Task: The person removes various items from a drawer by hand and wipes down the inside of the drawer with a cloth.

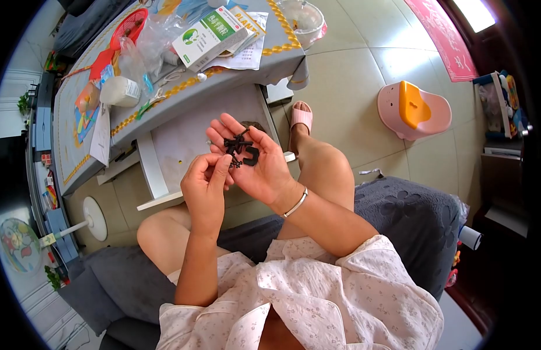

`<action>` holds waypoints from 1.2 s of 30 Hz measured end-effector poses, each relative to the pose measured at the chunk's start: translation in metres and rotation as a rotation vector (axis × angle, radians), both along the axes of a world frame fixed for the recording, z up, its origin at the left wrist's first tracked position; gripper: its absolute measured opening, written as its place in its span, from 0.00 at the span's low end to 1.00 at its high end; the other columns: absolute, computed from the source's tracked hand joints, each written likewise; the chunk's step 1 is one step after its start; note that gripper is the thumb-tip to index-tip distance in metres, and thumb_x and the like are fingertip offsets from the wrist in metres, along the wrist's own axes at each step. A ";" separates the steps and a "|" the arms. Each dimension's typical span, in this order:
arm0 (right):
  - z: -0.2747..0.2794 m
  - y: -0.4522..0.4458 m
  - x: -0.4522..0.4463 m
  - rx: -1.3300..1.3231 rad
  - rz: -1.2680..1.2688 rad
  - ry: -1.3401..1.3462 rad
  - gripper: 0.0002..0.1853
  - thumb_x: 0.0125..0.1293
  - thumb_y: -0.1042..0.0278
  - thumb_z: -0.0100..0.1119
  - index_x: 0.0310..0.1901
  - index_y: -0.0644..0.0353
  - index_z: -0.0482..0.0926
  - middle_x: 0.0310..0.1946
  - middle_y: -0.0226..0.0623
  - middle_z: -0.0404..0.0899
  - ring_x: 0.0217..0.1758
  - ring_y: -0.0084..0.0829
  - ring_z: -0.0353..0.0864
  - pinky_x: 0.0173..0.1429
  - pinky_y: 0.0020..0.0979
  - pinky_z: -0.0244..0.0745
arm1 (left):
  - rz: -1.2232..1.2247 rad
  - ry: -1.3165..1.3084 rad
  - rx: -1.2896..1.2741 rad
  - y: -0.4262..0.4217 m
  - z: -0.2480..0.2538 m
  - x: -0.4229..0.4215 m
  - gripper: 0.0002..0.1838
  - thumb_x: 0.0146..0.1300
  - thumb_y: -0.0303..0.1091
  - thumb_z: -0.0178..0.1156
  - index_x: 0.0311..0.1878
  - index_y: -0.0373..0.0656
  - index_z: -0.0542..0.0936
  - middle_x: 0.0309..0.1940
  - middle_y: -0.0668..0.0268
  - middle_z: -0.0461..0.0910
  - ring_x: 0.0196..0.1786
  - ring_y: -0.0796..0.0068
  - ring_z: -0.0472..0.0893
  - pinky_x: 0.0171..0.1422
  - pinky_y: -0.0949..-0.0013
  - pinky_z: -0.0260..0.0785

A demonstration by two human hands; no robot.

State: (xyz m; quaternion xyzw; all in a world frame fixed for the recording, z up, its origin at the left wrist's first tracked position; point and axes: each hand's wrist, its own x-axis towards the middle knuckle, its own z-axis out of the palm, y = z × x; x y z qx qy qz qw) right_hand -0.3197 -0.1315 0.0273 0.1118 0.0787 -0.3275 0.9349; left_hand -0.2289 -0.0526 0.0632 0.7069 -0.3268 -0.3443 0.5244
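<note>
My right hand (264, 169) is palm up with its fingers slightly curled, and several small black pieces (238, 143) rest in it. One of them is a U-shaped black piece (251, 156) near the base of the thumb; the others are thin and branched, too small to name. My left hand (206, 184) is closed in a pinch at the edge of that palm. A small knobbly black piece (235, 163) shows at its fingertips. Both hands are above my lap, in front of a pulled-out drawer (183, 131).
On the table (282, 58) stand a green-and-white box (209, 38), a white jar (120, 91), a red basket (129, 28) and plastic bags. A fan (94, 219) is at left, a pink child's potty (413, 111) at right. I sit on a grey sofa (399, 216).
</note>
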 end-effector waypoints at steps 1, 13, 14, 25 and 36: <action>-0.001 0.000 0.000 0.001 -0.002 -0.007 0.25 0.75 0.61 0.33 0.68 0.62 0.64 0.68 0.44 0.65 0.71 0.39 0.64 0.72 0.41 0.61 | -0.001 -0.001 0.000 -0.001 -0.001 0.001 0.07 0.68 0.30 0.60 0.36 0.35 0.78 0.28 0.69 0.78 0.26 0.85 0.74 0.30 0.81 0.66; 0.004 -0.001 -0.003 0.036 -0.014 -0.041 0.24 0.75 0.60 0.33 0.66 0.62 0.66 0.66 0.44 0.67 0.71 0.40 0.63 0.72 0.41 0.61 | 0.014 -0.143 -0.122 -0.008 0.003 -0.007 0.06 0.63 0.27 0.65 0.35 0.33 0.80 0.35 0.65 0.79 0.27 0.81 0.76 0.31 0.78 0.70; 0.002 -0.001 -0.003 0.035 -0.016 -0.041 0.24 0.75 0.60 0.33 0.66 0.62 0.66 0.66 0.44 0.67 0.71 0.40 0.63 0.72 0.41 0.61 | -0.021 -0.230 -0.156 -0.008 -0.001 -0.007 0.06 0.62 0.27 0.65 0.36 0.33 0.80 0.36 0.65 0.80 0.29 0.81 0.77 0.33 0.77 0.71; 0.002 -0.007 -0.010 0.068 -0.080 -0.115 0.21 0.76 0.60 0.37 0.61 0.62 0.72 0.60 0.45 0.72 0.66 0.43 0.69 0.71 0.42 0.66 | -0.061 -0.195 -0.310 -0.004 0.008 -0.014 0.06 0.67 0.28 0.59 0.43 0.36 0.82 0.46 0.60 0.81 0.36 0.78 0.79 0.38 0.76 0.73; -0.001 -0.022 -0.026 0.080 -0.107 -0.090 0.17 0.73 0.56 0.48 0.48 0.59 0.81 0.45 0.40 0.82 0.49 0.36 0.82 0.53 0.35 0.80 | 0.021 -0.019 -0.147 0.020 -0.009 -0.002 0.09 0.72 0.31 0.54 0.42 0.36 0.79 0.39 0.65 0.80 0.32 0.83 0.76 0.34 0.80 0.66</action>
